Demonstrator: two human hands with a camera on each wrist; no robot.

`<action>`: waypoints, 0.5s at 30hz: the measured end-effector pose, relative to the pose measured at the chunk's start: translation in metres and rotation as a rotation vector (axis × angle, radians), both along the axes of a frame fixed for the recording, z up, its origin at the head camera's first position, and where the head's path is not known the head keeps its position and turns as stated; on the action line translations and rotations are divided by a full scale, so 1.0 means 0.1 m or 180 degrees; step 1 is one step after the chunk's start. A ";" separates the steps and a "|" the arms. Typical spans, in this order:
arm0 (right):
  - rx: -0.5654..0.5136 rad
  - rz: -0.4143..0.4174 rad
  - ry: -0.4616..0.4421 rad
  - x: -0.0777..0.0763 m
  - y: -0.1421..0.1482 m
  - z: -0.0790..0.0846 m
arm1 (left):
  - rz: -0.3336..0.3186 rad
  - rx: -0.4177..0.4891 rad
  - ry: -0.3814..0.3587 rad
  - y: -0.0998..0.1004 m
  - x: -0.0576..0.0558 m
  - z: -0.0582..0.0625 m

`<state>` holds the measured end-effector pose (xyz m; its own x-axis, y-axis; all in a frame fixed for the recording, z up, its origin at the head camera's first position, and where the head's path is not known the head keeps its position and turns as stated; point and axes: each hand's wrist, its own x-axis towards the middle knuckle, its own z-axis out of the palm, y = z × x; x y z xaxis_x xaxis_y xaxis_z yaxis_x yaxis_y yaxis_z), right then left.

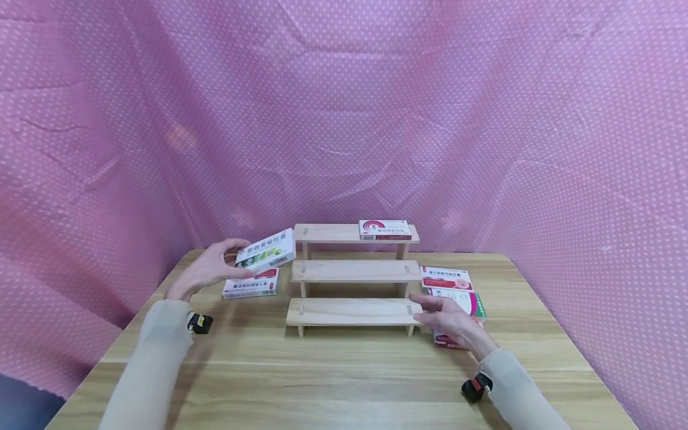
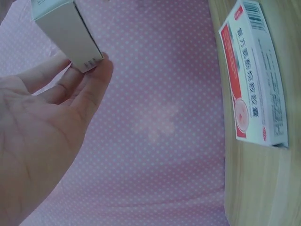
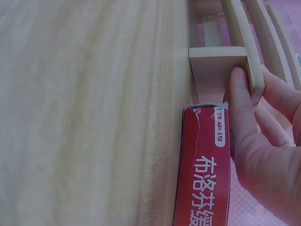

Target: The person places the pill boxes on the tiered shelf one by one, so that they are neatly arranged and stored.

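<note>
The left hand (image 1: 217, 264) grips a white box (image 1: 267, 249) by its left end, the fingers parted just as far as the box is wide: in the head view the thumb lies along the near edge and the other fingers along the far one. The box is held off the worktop (image 1: 322, 379), to the left of the stand (image 1: 352, 272), and tilted so that its right end sits higher. Its broad face shows dark printed characters above a green pattern; in the left wrist view a pale end with small print rests against the fingertips.

The right hand (image 1: 454, 323) pinches the right end of the stand's lowest step, thumb and fingers to either side of the board. The stand is pale wood, with three steps rising towards the pink dotted curtain (image 1: 344, 119).

A white and dark red box (image 1: 384, 229) lies on the right part of the top step. Below the left hand, a white and red box (image 1: 249, 288) lies flat on the worktop. More boxes (image 1: 445, 279) lie right of the stand, partly hidden by the right hand; the right wrist view shows a red one near its fingers.
</note>
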<state>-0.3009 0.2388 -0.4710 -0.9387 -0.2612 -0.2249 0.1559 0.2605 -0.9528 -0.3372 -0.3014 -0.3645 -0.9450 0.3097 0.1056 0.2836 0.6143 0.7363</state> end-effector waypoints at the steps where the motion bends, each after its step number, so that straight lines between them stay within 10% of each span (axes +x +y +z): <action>1: 0.0000 0.0008 -0.0002 0.00 0.00 0.00 | 0.0011 -0.0011 0.0030 0.02 -0.02 0.01; 15: 0.0025 -0.0088 -0.0030 -0.01 -0.01 -0.02 | 0.0124 -0.0005 0.0267 0.33 -0.22 0.11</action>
